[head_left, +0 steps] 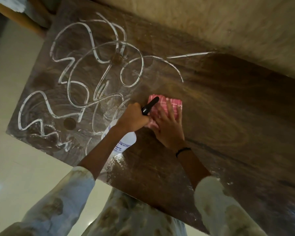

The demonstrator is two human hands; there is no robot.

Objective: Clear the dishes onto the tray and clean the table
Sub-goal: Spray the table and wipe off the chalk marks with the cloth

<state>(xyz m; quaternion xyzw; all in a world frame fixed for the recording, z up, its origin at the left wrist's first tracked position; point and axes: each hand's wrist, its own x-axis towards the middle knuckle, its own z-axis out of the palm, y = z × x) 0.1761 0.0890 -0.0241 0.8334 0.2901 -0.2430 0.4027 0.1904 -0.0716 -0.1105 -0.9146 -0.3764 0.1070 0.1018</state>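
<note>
Sleeves [216, 198] pale and flowery, close up. Left hand [134, 117] wrapped tight round white spray bottle [126, 142], kept ready for more squirts. Right hand [169, 126] spread flat on pink cloth [170, 106], pressing down to rub. Brown wood table [228, 116] cleaner near cloth, white curly marks [71, 74] left on far side. No dishes or tray anywhere. Shiny pale floor [15, 159] beside.

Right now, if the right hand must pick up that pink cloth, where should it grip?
Probably pinch the pink cloth at its far edge, coming from above: it lies flat on the table beneath the right hand, and that edge shows past the fingertips.
</note>
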